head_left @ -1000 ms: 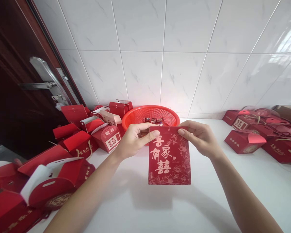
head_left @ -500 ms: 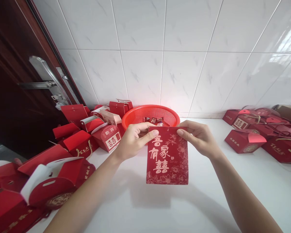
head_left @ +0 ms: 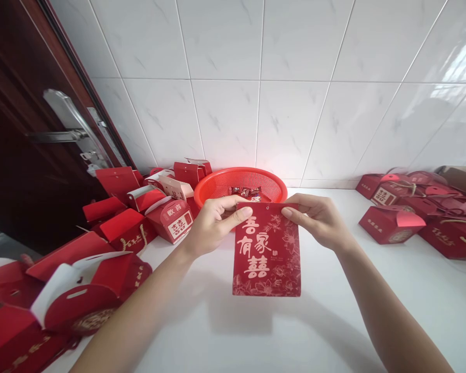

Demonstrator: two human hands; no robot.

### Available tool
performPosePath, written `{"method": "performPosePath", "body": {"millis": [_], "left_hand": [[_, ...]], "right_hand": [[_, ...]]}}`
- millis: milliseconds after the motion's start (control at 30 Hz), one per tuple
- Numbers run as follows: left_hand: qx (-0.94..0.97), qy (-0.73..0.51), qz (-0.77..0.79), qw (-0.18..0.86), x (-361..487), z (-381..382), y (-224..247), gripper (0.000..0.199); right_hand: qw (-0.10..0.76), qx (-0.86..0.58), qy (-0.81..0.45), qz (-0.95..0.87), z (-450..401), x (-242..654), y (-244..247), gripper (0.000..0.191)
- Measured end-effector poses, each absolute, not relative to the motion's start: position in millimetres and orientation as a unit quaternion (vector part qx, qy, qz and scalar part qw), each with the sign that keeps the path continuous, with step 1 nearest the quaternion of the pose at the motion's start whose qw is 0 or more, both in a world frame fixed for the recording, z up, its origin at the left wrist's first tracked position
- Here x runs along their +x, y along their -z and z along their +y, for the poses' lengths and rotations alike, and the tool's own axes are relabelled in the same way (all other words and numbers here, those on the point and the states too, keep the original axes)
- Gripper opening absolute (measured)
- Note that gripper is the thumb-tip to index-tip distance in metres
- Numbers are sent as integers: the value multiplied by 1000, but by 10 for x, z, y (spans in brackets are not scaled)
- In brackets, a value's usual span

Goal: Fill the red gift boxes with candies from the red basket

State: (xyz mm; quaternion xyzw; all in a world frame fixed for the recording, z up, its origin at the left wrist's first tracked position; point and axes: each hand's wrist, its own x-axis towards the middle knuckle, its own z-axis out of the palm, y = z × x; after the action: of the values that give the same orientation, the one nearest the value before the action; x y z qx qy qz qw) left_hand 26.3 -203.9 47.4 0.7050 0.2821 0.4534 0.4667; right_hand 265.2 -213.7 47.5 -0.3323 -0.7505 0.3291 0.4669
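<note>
A flat red packet [head_left: 267, 254] with pale Chinese characters and a flower print hangs upright above the white table. My left hand [head_left: 217, 223] pinches its top left corner, thumb in front. At the top right corner my right hand [head_left: 314, 220] grips it the same way. Fingers behind the packet are partly hidden. Just beyond, a red mesh basket [head_left: 213, 186] stands against the wall with several small wrapped candies [head_left: 245, 191] in it; the packet and hands cover its front.
Many red boxes, several with open flaps, crowd the left side, among them one with a white label [head_left: 171, 220]. More red boxes [head_left: 392, 224] lie at the right. A dark door with a metal handle [head_left: 75, 124] is at the left, beside the tiled wall [head_left: 225, 119].
Almost nothing differs. The whole view has shifted very slightly, and both hands keep their grip on the packet.
</note>
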Motion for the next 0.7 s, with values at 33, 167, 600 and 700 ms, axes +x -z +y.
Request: {"method": "performPosePath", "body": {"millis": [33, 167, 600, 700], "left_hand": [[705, -453, 282, 467, 262, -2039, -475, 16], [702, -454, 282, 470, 268, -2037, -479, 16], [710, -481, 307, 412, 293, -2029, -496, 37], [718, -478, 312, 399, 296, -2044, -507, 36]], "right_hand": [[468, -333, -327, -750, -2139, 2653, -476, 23], [471, -336, -325, -748, -2142, 2658, -479, 24], [488, -363, -311, -730, -2139, 2660, -460, 30], [484, -362, -318, -730, -2139, 2650, -452, 31]]}}
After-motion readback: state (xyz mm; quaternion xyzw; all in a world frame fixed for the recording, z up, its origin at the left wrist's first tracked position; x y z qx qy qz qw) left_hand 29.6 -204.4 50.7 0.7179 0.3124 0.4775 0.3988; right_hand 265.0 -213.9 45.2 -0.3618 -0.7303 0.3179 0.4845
